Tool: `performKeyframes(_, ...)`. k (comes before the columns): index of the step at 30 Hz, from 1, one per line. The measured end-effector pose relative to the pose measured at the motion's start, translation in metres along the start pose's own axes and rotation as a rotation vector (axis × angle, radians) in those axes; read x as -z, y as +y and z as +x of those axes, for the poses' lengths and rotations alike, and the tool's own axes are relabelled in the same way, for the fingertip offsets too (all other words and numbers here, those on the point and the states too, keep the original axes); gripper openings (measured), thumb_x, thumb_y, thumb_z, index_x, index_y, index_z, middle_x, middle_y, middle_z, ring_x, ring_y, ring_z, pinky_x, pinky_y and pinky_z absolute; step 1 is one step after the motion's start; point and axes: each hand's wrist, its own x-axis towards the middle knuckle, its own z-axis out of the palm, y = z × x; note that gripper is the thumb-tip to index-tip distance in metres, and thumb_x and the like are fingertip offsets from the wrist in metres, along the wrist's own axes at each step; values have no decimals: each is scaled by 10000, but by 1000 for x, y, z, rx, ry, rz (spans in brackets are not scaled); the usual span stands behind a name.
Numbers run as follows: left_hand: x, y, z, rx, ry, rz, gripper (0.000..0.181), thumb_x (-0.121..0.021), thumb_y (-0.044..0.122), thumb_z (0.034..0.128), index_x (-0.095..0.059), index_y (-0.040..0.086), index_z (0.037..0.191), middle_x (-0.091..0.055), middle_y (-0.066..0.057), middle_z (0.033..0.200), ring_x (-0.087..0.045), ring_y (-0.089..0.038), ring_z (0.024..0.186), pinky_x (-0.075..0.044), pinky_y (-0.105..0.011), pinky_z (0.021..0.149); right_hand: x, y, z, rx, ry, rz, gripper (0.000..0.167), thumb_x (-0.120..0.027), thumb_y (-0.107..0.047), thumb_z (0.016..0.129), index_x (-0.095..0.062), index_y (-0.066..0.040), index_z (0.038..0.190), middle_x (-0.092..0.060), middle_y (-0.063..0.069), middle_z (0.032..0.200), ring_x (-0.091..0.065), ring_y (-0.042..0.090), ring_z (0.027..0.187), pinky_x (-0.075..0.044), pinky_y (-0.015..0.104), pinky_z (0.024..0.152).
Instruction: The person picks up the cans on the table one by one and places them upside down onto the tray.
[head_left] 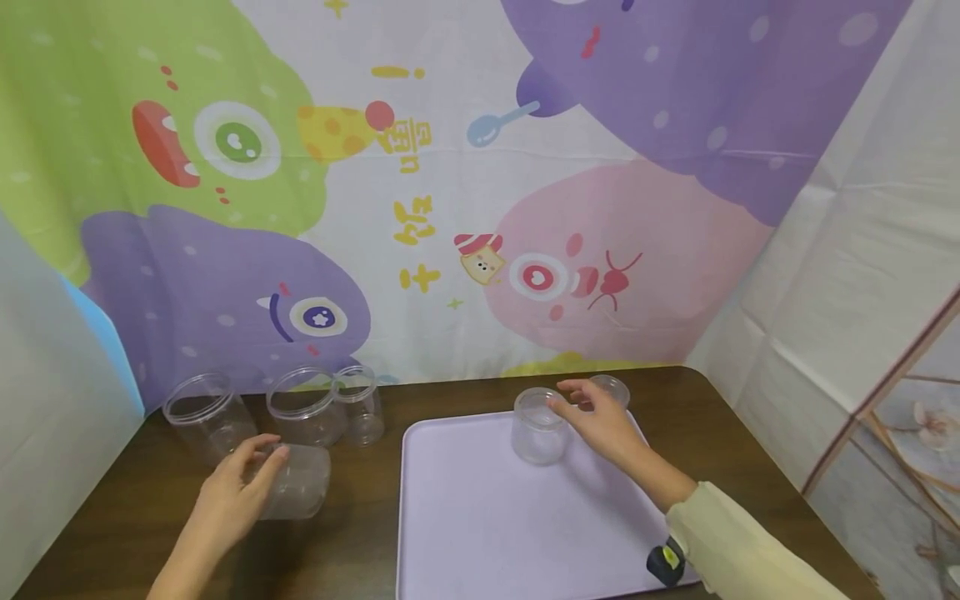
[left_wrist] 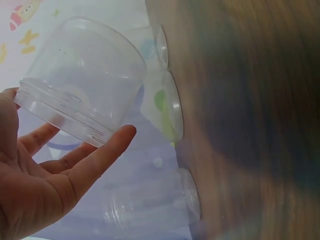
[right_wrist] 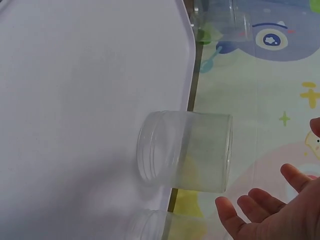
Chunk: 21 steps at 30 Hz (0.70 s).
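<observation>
My left hand [head_left: 234,492] grips a clear plastic jar [head_left: 300,482] by its ridged end, seen close in the left wrist view, where the jar [left_wrist: 87,70] is tilted. Thumb and fingers are spread around that end. Over the tray, my right hand [head_left: 603,421] has its fingers extended beside another clear jar [head_left: 540,429]. In the right wrist view a gap shows between the fingers [right_wrist: 260,205] and this jar [right_wrist: 200,150], whose ridged end faces the tray. One more clear jar [head_left: 611,387] is partly hidden behind the right hand.
A pale purple tray [head_left: 480,517] lies on the dark wooden table [head_left: 360,533]. At the back left stand a wide jar [head_left: 210,417], another wide jar [head_left: 306,412] and a narrow jar [head_left: 362,408]. A printed cloth [head_left: 420,333] hangs behind. By the right sleeve sits a small dark object [head_left: 663,565].
</observation>
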Motion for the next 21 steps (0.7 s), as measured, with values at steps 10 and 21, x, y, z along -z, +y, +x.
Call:
performKeyframes(10, -9, 13, 1, -19, 10, -33, 533, -370, 484, 977, -437, 95, 1336, -544, -278, 1249, -535, -447, 1100, -428, -599, 858, -1, 0, -1, -6, -3, 61, 500, -585, -469, 882, -544, -155, 1269, -568, 152, 1268, -526, 311, 1197, -421, 478, 987)
performKeyframes(21, -23, 29, 2, -54, 8, -92, 512, -383, 478, 977, -454, 109, 1324, -557, -242, 1238, -576, -378, 1053, -467, -535, 856, -5, -4, -6, -3, -20, 179, 478, -606, -373, 890, -527, -100, 1274, -578, 155, 1211, -542, 306, 1149, -513, 385, 828)
